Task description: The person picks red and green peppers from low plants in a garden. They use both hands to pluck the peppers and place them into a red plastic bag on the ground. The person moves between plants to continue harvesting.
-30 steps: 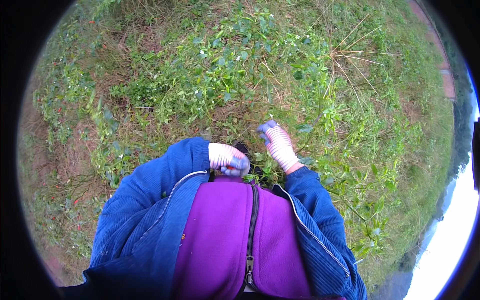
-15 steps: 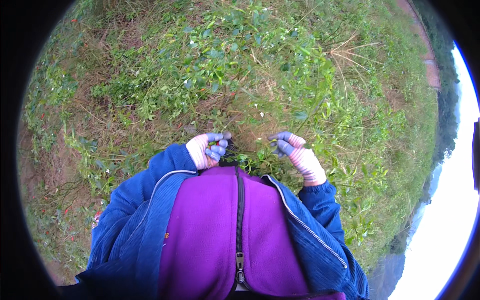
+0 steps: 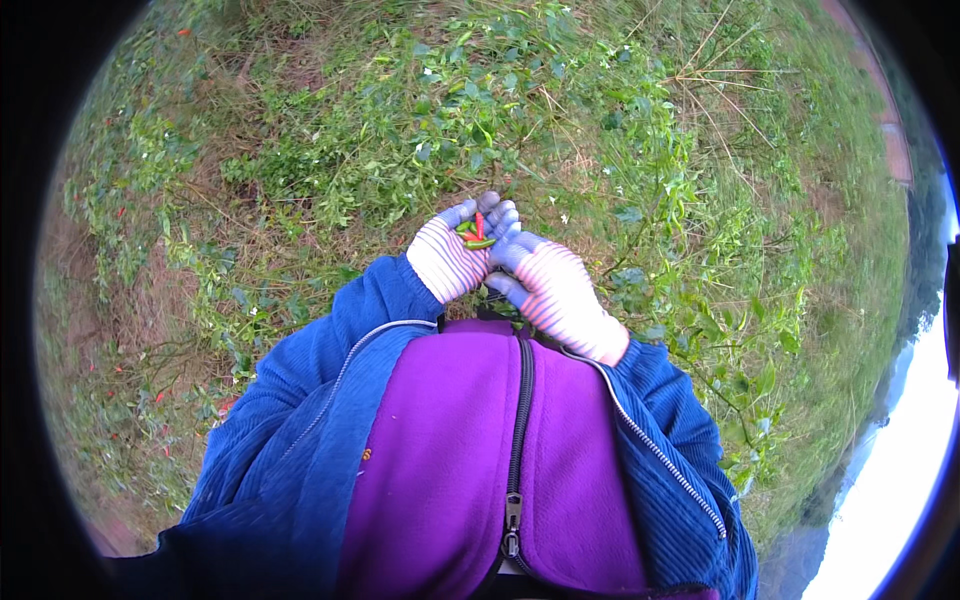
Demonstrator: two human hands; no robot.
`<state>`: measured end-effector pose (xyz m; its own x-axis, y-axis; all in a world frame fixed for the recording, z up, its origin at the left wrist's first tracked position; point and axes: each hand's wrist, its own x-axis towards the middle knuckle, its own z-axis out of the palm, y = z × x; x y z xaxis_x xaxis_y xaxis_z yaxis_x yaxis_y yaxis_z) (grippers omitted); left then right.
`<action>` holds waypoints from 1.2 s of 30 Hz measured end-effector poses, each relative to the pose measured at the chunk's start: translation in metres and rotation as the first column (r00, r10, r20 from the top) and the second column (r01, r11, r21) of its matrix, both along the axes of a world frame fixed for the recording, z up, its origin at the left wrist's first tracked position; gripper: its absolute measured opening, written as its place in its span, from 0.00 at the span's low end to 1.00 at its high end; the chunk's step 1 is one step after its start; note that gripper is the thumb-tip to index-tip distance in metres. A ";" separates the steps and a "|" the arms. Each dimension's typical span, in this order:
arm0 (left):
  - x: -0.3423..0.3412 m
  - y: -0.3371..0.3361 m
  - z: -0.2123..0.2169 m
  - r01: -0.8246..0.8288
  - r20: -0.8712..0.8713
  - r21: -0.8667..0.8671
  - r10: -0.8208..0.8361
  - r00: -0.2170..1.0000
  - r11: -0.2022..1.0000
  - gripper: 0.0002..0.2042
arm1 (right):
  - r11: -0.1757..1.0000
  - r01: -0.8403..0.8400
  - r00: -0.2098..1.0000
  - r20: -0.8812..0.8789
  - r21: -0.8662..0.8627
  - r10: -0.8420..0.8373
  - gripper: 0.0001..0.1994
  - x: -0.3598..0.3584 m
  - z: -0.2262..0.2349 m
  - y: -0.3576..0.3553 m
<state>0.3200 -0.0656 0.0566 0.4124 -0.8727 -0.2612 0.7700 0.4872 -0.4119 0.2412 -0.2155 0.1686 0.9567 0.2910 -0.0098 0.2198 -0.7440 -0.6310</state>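
Observation:
My left hand (image 3: 450, 255), in a striped glove with grey-blue fingers, is cupped palm up around several small chili peppers (image 3: 478, 232), red and green. Against its fingers, just right of the peppers, rests my right hand (image 3: 555, 285) in a matching glove. The right thumb stands apart from its fingers, and I see nothing between them; some of its fingertips are hidden against the left hand. Both hands are held close in front of my purple top.
Leafy chili plants (image 3: 490, 90) with small white flowers spread in front and to the sides. Red chilies (image 3: 160, 397) dot the plants at the left. Dry stalks (image 3: 690, 75) stick out at the upper right. Brown ground (image 3: 130, 300) shows at the left.
Both hands have moved forward and come together. The left hand has turned its palm up, showing the peppers in it. My right hand has moved left to meet it, its thumb now apart.

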 end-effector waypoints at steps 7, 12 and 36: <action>-0.013 -0.002 0.013 0.059 0.077 0.123 -0.069 0.995 0.991 0.16 | 0.983 0.162 0.977 0.125 0.084 -0.171 0.07 -0.005 -0.013 -0.018; -0.011 -0.001 0.020 0.223 0.086 0.098 -0.232 0.969 0.970 0.17 | 0.753 0.566 0.814 -0.084 0.335 -0.574 0.08 -0.021 -0.002 -0.081; -0.014 -0.006 0.011 0.331 0.167 0.261 -0.380 0.910 0.907 0.15 | 0.253 0.927 0.376 -0.685 0.277 -0.624 0.19 -0.161 -0.154 -0.198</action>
